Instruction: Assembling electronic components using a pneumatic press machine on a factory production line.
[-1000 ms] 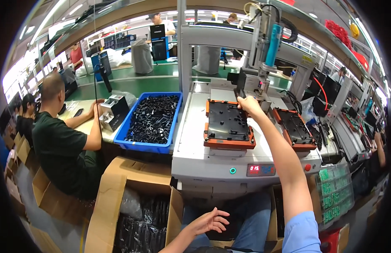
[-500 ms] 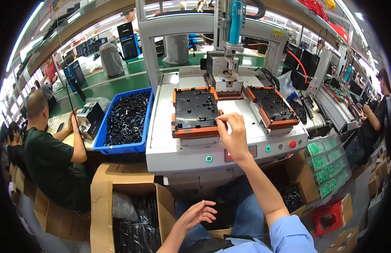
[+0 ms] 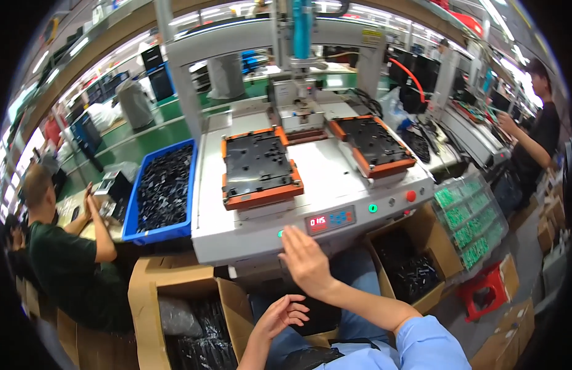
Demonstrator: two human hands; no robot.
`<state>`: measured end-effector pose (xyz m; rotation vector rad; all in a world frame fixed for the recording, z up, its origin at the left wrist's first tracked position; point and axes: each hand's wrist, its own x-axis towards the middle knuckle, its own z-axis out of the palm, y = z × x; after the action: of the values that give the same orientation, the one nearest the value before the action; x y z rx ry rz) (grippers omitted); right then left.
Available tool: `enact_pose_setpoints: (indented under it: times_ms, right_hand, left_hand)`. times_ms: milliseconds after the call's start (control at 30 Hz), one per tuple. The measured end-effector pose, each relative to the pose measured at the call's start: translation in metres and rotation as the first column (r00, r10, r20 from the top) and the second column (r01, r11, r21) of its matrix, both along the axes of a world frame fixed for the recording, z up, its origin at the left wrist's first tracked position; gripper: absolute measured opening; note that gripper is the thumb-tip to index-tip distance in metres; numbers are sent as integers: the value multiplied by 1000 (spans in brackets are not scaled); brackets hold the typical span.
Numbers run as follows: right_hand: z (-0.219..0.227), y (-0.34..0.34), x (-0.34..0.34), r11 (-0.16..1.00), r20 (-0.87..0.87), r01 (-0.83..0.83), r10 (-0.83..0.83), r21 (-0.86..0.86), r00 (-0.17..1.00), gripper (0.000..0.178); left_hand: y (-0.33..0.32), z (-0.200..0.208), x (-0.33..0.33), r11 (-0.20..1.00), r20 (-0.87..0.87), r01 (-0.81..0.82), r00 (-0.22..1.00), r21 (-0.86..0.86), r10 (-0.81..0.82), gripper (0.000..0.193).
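My right hand [image 3: 307,259] is at the front of a white bench machine [image 3: 218,237], fingers stretched out and together, nothing seen in them. Its fingertips overlap the left green-lit button [image 3: 282,234]; contact cannot be made out. My left hand [image 3: 282,316] hovers over my lap with loosely bent fingers, holding nothing. On the machine's bed, a black plastic panel [image 3: 256,161] lies in an orange fixture [image 3: 264,198] at left. Another black panel [image 3: 371,140] sits in a second orange fixture [image 3: 387,167] at right. Between and behind them stands the machine's tool head [image 3: 301,102].
A blue bin [image 3: 127,229] full of small black parts stands left of the machine. Cardboard boxes [image 3: 144,296] flank my legs. At right are a clear tray [image 3: 490,216] of green parts, a red stool [image 3: 483,293] and a red knob [image 3: 411,196]. Co-workers [image 3: 67,246] sit both sides.
My right hand has left the left panel's right edge and come down to the machine's front, its pinch now straightened. My left hand stays over my lap. The view has shifted right.
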<state>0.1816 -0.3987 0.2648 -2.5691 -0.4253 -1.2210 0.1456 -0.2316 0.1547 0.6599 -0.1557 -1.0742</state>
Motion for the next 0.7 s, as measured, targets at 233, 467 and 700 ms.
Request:
enact_pose_setpoints:
  times_ms: [233,467,700]
  right_hand:
    - [18,-19,-3,961,-82,-206,224,185,971,40]
    - [90,-209,23,799,269,505,-591,327,761,28]
    - [92,-302,56,743,-359,559,-441,367,822,29]
  left_hand:
    - [0,-7,3,997,-45,-81,996,21,82,44]
    - [0,-10,2,992,-35,-125,991,35,126,44]
    - [5,-1,-2,972,33,-158,987,177,154,40]
